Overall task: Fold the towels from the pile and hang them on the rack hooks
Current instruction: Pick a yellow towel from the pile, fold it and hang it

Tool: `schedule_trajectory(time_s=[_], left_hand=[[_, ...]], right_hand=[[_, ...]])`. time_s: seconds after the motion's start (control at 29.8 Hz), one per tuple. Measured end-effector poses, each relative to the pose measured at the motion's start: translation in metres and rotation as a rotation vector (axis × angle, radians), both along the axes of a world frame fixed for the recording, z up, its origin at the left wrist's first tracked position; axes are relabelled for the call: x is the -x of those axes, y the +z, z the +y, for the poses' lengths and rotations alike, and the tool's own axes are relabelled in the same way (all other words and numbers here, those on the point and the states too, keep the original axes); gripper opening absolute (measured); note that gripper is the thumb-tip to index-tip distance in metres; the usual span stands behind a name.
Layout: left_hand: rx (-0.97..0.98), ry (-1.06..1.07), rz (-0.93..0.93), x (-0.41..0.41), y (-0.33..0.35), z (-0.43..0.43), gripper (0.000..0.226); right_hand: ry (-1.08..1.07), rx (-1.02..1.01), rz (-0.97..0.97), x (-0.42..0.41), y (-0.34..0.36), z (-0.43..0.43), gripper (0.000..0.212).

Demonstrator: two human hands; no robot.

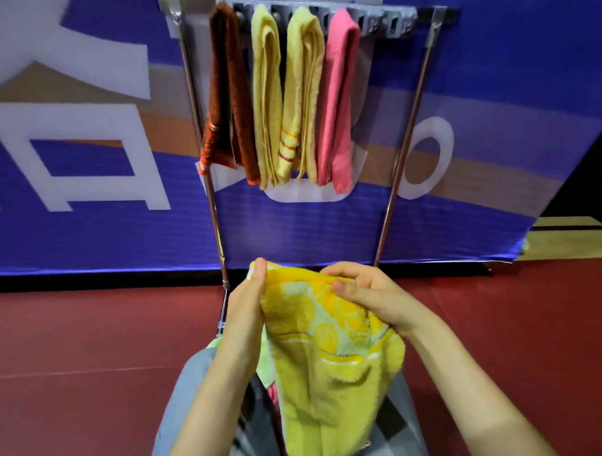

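A bright yellow patterned towel [331, 356] hangs between my hands over my lap. My left hand [246, 304] pinches its upper left corner and my right hand [370, 293] grips its upper right edge. Straight ahead stands the metal rack [405, 135], its hook bar [388, 20] at the top. On the hooks hang a brown towel [226, 94], two pale yellow towels [267, 99] [305, 91] and a pink towel [337, 97], all folded. More cloth [263, 365] of the pile shows under the held towel, mostly hidden.
A blue banner wall [88, 235] with white shapes stands behind the rack. The floor [92, 337] is dark red. Several free hooks [393, 25] sit on the bar right of the pink towel. My grey-trousered knees [183, 402] are below.
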State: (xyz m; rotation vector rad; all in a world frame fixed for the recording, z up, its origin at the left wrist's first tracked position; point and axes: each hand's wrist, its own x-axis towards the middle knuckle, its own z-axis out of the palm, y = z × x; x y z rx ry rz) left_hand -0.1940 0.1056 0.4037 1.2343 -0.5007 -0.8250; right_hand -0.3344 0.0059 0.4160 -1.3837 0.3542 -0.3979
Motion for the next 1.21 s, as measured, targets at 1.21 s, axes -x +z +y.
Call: schedule_trajectory(time_s=[1.21], left_hand=[[-0.052, 0.055, -0.272, -0.003, -0.009, 0.066, 0.03]], right_hand=[[0.263, 0.424, 0.436, 0.013, -0.071, -0.003, 0.019]])
